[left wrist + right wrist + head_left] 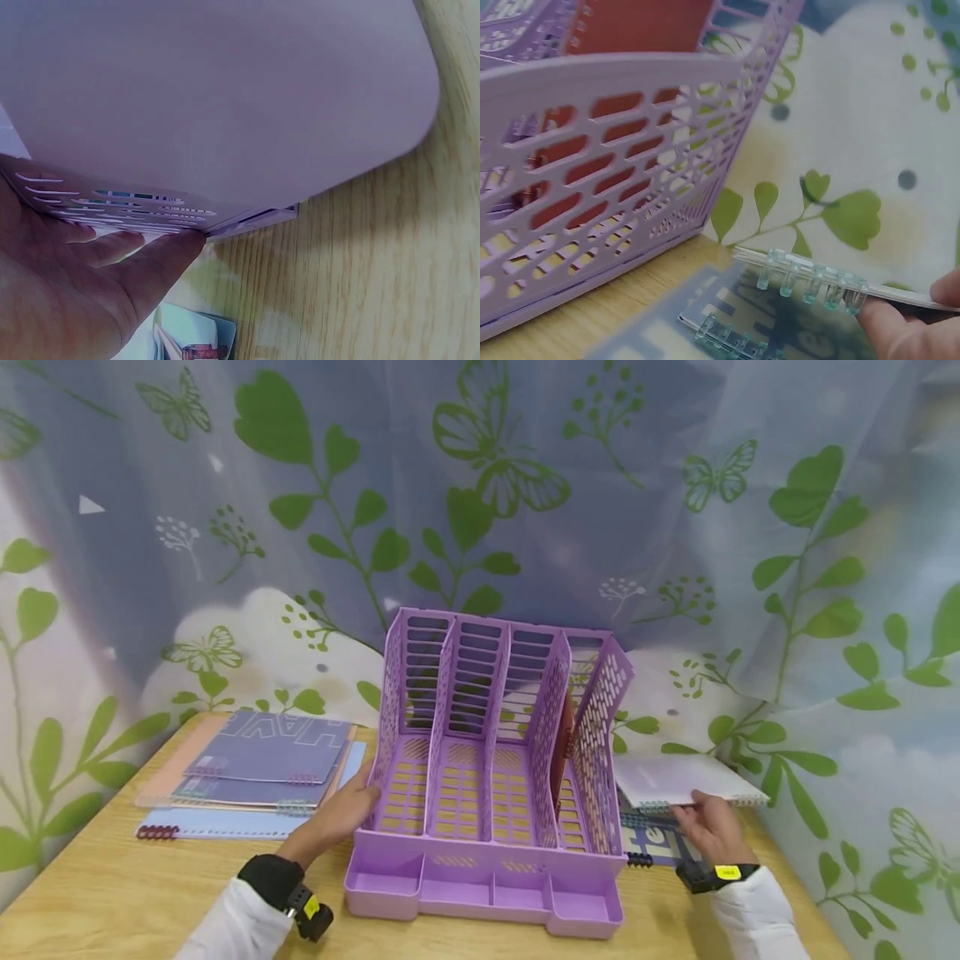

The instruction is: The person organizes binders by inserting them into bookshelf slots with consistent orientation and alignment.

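Observation:
A purple desk file organizer (525, 857) stands on the table, its upright slots side by side and small trays along the front. My left hand (337, 814) rests against its left side wall; in the left wrist view the fingers (161, 266) lie fairly straight along the slotted panel. To the right, my right hand (716, 831) pinches the near edge of a white spiral notebook (667, 777), thumb above and fingers beneath. That notebook's clear teal binding rings (810, 285) show in the right wrist view. A red-brown notebook (562, 752) stands in the organizer's rightmost slot.
Left of the organizer lies a stack of notebooks (262, 752) in purple, peach and light blue. Blue notebooks with large pale lettering (660, 845) lie under the white one. A leaf-patterned curtain (480, 552) hangs behind the wooden table (135, 893).

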{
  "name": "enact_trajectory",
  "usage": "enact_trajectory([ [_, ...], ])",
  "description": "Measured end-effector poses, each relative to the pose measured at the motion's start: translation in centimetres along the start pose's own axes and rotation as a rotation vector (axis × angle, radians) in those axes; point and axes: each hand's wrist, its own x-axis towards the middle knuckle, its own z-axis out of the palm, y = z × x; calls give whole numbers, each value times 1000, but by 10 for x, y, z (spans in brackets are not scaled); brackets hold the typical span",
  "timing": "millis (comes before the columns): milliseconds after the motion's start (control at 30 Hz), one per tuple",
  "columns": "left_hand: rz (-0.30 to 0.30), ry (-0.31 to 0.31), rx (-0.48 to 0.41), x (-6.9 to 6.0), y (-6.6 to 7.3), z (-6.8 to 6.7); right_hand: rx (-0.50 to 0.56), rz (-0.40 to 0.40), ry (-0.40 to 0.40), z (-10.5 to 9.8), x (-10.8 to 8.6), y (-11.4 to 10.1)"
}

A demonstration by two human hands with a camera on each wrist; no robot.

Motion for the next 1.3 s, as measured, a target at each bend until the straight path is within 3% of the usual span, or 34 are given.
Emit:
enact_trajectory([
  [133, 6, 1, 5, -1, 0, -2, -231, -189, -86, 31, -36, 24],
  [233, 4, 10, 27, -2, -1, -4, -485, -369, -75, 47, -56, 40],
  [367, 3, 1, 24, -4, -1, -5, -655, -558, -58, 61, -73, 56],
  [567, 9, 4, 15, -6, 0, -7, -797, -748, 22, 81, -91, 67],
  [767, 13, 0, 25, -4, 2, -9, -856, -919, 112, 109, -116, 86],
  [833, 9, 3, 38, -4, 2, -9, -856, -988, 84, 118, -123, 92],
  [1000, -1, 7, 43, -4, 4, -7, -954, -1170, -59, 134, -126, 107],
  [1067, -6, 9, 40, -4, 5, -6, -1019, -1208, -87, 138, -123, 113],
  [1167, -10, 2, 22, -4, 4, -4, -1126, -1238, -88, 144, -116, 122],
  [1300, -16, -1, -5, -3, 3, -1, -1334, -1223, -9, 149, -102, 133],
])
